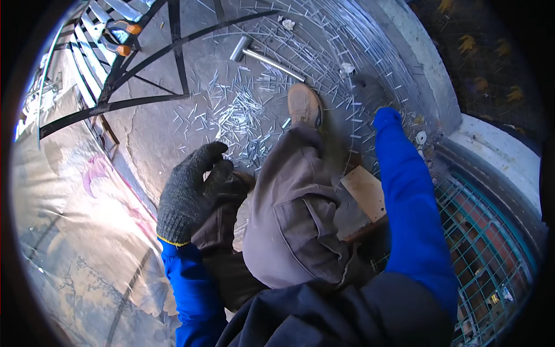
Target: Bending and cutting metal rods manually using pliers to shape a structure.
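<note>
My left hand (188,194), in a dark grey knit glove, hangs in front of my left leg. Its fingers are loosely bent, with a gap between thumb and forefinger and nothing seen in them. My right hand (370,92), also gloved, reaches out to the far right over long thin metal rods (376,43); it is dark and smeared, so its grip does not show. A heap of short cut metal pieces (245,113) lies on the floor between the hands. Beyond my right shoe (304,105) rests a metal hammer (272,62).
At the far left stands a dark flat-bar frame (139,69), with an orange-handled tool (123,39) by it. A patterned sheet (87,231) covers the left side. On the right are a wooden board (365,194), a green wire grid (485,248) and a concrete ledge (491,150).
</note>
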A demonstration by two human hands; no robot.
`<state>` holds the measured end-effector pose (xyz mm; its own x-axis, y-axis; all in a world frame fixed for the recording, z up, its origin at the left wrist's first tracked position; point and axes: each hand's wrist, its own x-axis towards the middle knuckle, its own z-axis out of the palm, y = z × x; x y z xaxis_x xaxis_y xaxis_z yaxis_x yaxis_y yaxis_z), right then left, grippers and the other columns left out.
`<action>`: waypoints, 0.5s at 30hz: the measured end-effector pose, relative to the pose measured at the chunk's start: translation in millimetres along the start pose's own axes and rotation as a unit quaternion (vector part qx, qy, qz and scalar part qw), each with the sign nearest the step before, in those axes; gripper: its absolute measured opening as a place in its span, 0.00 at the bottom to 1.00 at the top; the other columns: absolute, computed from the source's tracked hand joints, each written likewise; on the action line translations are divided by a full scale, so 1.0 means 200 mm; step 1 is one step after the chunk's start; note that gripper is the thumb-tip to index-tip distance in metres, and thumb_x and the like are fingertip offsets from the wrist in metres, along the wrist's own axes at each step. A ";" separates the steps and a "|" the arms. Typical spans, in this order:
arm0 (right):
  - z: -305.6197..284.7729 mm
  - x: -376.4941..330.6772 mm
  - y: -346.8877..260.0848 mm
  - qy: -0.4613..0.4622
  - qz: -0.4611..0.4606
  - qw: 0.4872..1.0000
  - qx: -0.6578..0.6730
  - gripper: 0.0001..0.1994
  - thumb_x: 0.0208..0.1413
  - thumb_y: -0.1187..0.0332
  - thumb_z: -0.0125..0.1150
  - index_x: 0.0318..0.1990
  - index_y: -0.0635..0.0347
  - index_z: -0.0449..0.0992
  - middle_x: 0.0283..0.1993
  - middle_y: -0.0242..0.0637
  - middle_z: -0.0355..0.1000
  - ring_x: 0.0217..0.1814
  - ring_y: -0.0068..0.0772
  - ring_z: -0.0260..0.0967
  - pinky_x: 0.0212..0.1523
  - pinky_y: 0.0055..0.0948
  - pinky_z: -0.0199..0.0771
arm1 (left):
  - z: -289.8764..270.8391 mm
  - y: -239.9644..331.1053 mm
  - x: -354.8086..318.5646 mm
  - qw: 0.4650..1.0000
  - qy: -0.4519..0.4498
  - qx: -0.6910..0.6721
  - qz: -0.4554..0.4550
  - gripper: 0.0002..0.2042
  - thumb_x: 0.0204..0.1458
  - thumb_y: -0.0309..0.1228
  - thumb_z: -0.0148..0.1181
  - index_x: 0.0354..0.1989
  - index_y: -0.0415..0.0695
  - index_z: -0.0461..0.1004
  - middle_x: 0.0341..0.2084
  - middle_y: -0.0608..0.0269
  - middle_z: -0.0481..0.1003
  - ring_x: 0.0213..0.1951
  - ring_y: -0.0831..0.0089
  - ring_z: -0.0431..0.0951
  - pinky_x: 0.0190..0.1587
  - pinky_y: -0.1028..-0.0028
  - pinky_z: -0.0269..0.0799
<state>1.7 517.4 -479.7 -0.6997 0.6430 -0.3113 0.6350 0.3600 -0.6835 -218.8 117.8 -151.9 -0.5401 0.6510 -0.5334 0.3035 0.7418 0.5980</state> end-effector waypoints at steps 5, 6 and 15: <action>-0.15 0.02 -0.03 -0.019 -0.044 0.996 0.070 0.14 0.63 0.68 0.59 0.54 0.54 0.80 0.52 0.40 0.80 0.55 0.39 0.76 0.56 0.38 0.76 | 0.01 0.02 0.01 1.000 -0.014 -0.016 -0.008 0.16 0.61 0.32 0.63 0.55 0.39 0.77 0.46 0.48 0.82 0.49 0.57 0.83 0.52 0.65 0.76; -0.18 0.00 -0.06 -0.039 -0.035 0.997 0.062 0.15 0.63 0.66 0.59 0.56 0.54 0.79 0.56 0.41 0.79 0.60 0.40 0.74 0.57 0.38 0.75 | 0.02 0.02 0.01 1.000 -0.016 -0.012 -0.005 0.16 0.61 0.32 0.63 0.55 0.39 0.77 0.46 0.48 0.82 0.49 0.57 0.83 0.52 0.65 0.76; -0.20 -0.04 -0.11 0.058 0.026 0.990 -0.124 0.18 0.65 0.57 0.52 0.52 0.55 0.81 0.55 0.47 0.79 0.56 0.54 0.76 0.59 0.46 0.74 | 0.03 0.00 0.02 1.000 -0.012 0.001 0.026 0.18 0.61 0.34 0.63 0.56 0.38 0.76 0.49 0.46 0.81 0.49 0.56 0.83 0.52 0.64 0.77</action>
<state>6.3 531.5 -436.6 -0.6300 0.7339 -0.2538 0.7407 0.4696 -0.4805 -216.4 120.8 -157.9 -0.5042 0.6926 -0.5159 0.3326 0.7070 0.6241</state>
